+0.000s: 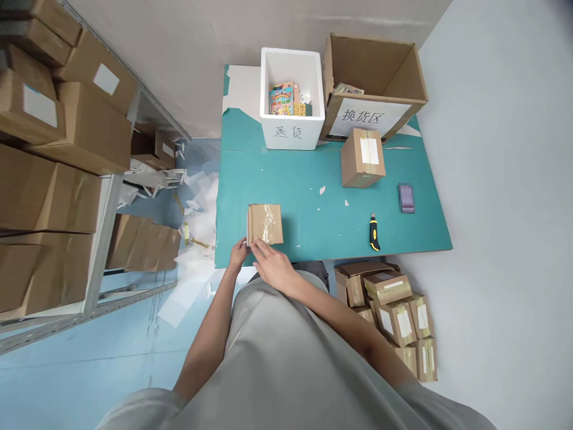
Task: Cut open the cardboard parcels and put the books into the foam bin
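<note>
A small taped cardboard box (265, 224) rests near the front left edge of the green table (304, 179). My left hand (239, 253) is at the box's lower left corner, its fingers closed against the side. Across the front edge of the box lies my right hand (272, 263), fingers stretched out and touching the cardboard. A yellow and black utility knife (374, 233) lies to the right. Behind it stands another taped box with a white label (363, 158).
At the back are a white foam bin (292, 132) with books and a large open carton (376, 113). A blurred purple item (406, 198) lies at right. Boxes pile below the table (396, 316) and fill the left shelf (105, 239); paper (197, 239) litters the floor.
</note>
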### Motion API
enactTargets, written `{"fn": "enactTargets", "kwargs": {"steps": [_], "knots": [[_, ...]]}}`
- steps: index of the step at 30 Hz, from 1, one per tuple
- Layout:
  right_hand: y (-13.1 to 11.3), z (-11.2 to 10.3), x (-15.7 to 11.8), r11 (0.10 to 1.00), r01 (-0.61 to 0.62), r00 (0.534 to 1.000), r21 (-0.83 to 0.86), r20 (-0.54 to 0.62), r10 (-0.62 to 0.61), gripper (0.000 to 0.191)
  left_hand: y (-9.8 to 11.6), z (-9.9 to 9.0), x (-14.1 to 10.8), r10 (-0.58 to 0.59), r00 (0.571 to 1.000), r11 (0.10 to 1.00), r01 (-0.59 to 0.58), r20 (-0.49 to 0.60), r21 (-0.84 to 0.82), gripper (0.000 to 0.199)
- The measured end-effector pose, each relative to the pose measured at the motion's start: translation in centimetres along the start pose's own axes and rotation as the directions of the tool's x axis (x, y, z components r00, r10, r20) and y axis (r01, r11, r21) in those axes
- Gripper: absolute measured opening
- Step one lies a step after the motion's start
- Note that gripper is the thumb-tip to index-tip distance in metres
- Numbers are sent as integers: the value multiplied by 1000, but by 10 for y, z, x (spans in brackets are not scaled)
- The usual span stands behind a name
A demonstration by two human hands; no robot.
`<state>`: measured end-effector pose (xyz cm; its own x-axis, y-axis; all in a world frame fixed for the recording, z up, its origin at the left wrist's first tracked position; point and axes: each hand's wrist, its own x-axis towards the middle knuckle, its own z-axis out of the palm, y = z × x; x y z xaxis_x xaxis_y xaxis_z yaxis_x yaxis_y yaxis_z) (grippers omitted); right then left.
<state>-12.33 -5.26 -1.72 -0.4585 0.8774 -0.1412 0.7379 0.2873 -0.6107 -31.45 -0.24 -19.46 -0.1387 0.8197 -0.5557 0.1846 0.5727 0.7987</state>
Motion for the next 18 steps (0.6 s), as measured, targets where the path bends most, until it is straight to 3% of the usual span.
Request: {"fn": "enactTargets", "kwargs": {"steps": [3, 6, 10, 11, 14, 18], "knots": [[16, -5, -15, 990, -136, 989, 38, -54, 138, 55, -3, 7, -1, -59, 998, 998, 59, -20, 2, 45], [44, -5, -33, 958, -252, 950, 134, -156, 272, 50, -4, 17, -5, -54, 998, 999, 54, -10, 2, 41], [107, 8, -60, 867, -385, 825, 317, -304, 477, 52, 3, 33, -13, 26, 998, 999, -27, 59, 25, 38], [125, 12, -66, 830, -402, 792, 386, -308, 527, 52, 6, 37, -15, 52, 996, 998, -55, 76, 39, 38], [170, 26, -82, 717, -405, 757, 567, -232, 611, 52, 18, 46, -22, 135, 984, 985, -146, 114, 90, 36], [186, 34, -93, 588, -387, 700, 710, -188, 689, 67, 35, 47, -35, 221, 964, 959, -243, 150, 146, 39]]}}
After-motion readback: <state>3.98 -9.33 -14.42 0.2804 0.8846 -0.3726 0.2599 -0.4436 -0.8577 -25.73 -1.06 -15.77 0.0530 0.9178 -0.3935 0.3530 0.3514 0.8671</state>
